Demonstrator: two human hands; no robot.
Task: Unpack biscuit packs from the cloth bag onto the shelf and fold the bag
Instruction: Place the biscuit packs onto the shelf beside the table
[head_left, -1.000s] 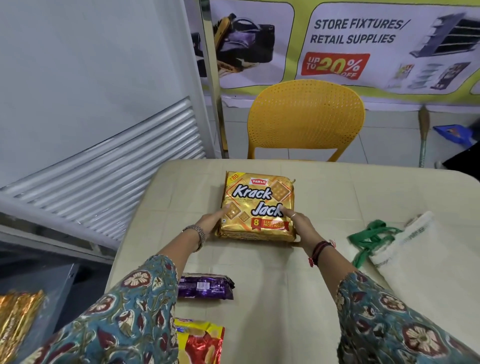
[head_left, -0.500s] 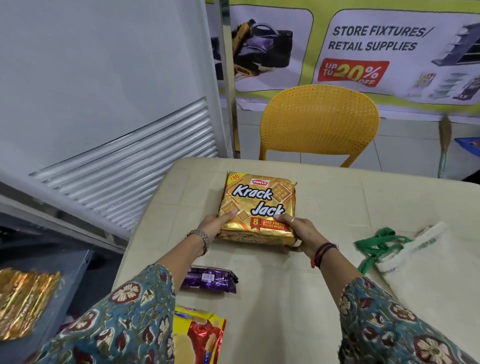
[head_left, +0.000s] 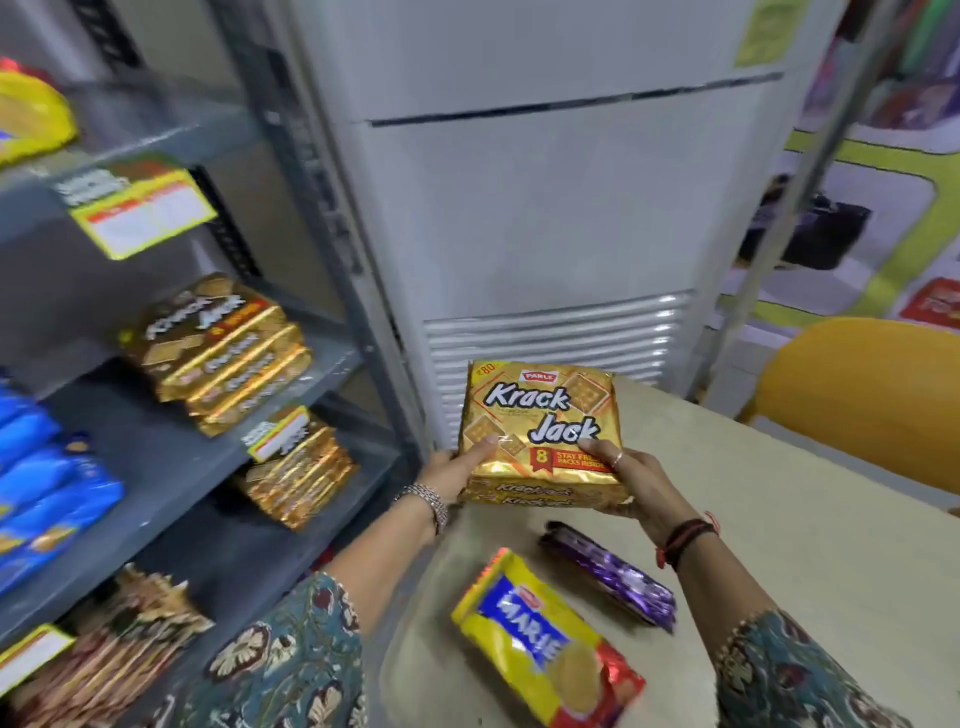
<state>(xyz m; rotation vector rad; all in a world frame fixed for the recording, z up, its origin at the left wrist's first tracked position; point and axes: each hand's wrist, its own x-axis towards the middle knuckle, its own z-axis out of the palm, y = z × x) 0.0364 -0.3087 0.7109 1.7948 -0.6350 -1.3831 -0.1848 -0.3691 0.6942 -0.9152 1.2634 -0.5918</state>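
Shelf fills frame left: blue packs at the edge, gold packs stacked on the middle tier, more gold below. Frame centre: left hand and right hand clamped on either end of the Krack Jack pack, held above the counter edge. Lower centre, on the counter: Marie pack, purple pack just right of it.

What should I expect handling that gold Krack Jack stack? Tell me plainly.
The Krack Jack stack looks like separate packs, with two more edges showing beneath the top one, so they may slide apart. The foil looks glossy, probably slippery. The left hand and right hand grip opposite sides, suggesting it stays fairly stiff.
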